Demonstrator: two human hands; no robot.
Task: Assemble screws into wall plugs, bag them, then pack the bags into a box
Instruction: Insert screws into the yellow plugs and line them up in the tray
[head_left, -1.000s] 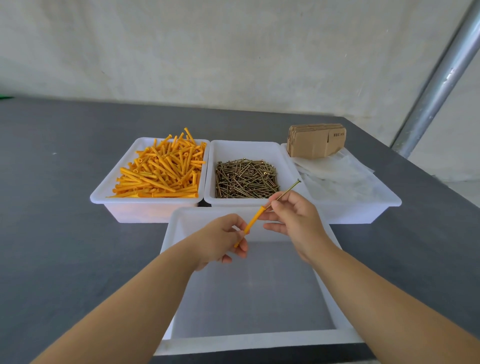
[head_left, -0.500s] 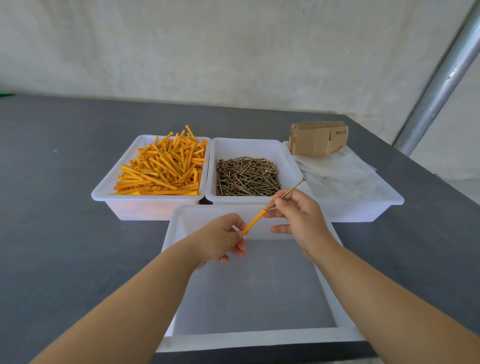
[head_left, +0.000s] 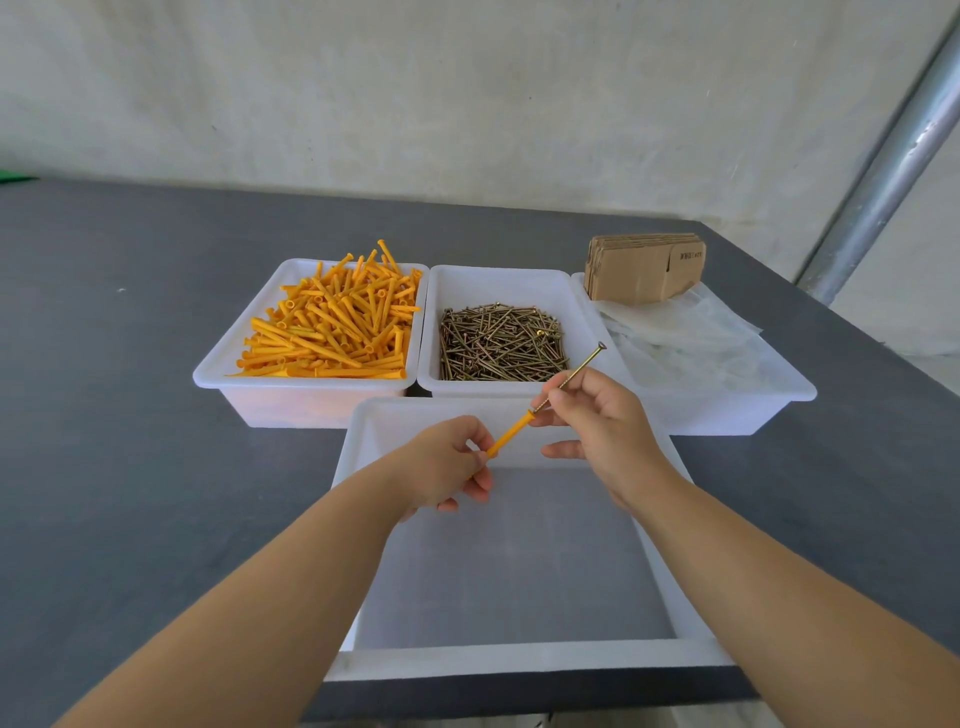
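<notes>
My left hand (head_left: 447, 462) pinches the lower end of an orange wall plug (head_left: 511, 432). A brass screw (head_left: 576, 371) is pinched by my right hand (head_left: 597, 426), and its tip sits in the plug's open top. Both hang over the far end of an empty white bin (head_left: 358, 457). Behind it stands a bin of orange plugs (head_left: 327, 327), a bin of loose screws (head_left: 498, 343) and a bin of clear plastic bags (head_left: 691, 343) with flat cardboard boxes (head_left: 644, 265) at its back.
The bins sit on a dark grey table (head_left: 130, 389) whose right edge runs diagonally at the right. A metal pole (head_left: 883, 171) leans beyond that edge. A pale wall closes the back.
Both hands have stayed over the near bin. The screw has slid a little further out to the upper right, and the plug shows more of its length between the hands.
</notes>
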